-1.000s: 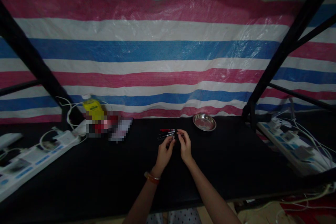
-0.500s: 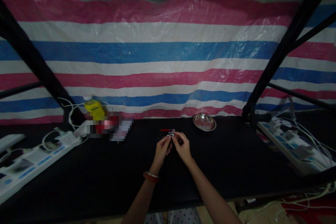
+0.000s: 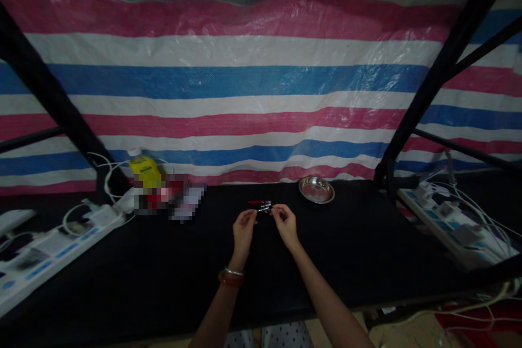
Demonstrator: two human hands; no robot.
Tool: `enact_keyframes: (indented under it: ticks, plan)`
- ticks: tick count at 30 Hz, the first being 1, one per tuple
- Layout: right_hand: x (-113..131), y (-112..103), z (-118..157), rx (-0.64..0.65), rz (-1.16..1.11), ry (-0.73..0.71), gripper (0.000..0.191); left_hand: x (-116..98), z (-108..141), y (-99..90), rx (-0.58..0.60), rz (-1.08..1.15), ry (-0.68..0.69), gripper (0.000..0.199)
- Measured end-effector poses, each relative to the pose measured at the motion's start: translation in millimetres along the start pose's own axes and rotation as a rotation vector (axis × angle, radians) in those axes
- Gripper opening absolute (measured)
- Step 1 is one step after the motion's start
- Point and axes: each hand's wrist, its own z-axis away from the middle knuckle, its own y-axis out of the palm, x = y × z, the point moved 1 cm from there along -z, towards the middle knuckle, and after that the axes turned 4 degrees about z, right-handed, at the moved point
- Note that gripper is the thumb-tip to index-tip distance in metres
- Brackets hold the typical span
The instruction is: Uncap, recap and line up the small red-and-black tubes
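Observation:
In the head view, my left hand pinches the near end of a thin, shiny pen-like piece just above the black tabletop. My right hand is closed in a pinch at the other side of it; whatever sits in those fingertips is too small and dim to make out. Just beyond the fingers lies a slim red item with a silvery end. Small shiny bits show beside it, their kind unclear.
A round metal dish stands at the back right. A yellow bottle and blurred-out items are at the back left. White power strips with cables run along the left and right. Striped sheeting hangs behind.
My hands have drawn apart slightly, the left one moving left and a little toward me. The thin shiny piece now shows between the fingertips. The view has shifted slightly.

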Motion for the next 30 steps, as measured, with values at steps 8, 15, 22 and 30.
enact_keyframes:
  ticks: [8, 15, 22, 30]
  plan:
    - [-6.7, -1.2, 7.1, 0.122, 0.373, -0.169, 0.015, 4.9, -0.5, -11.4, -0.157, -0.404, 0.133, 0.024]
    - [-9.7, -3.3, 6.6, 0.205, 0.535, -0.223, 0.021, -3.9, 4.7, -11.9, -0.176, -0.799, 0.103, 0.017]
    - [-13.9, -3.4, 6.4, 0.12, 0.534, -0.175, 0.025, -8.6, 7.7, -10.0, -0.165, -0.86, 0.087, 0.019]
    - [-10.5, -3.4, 7.0, 0.127, 0.565, -0.18, 0.025, -4.3, 6.4, -9.3, -0.123, -0.826, 0.055, 0.024]
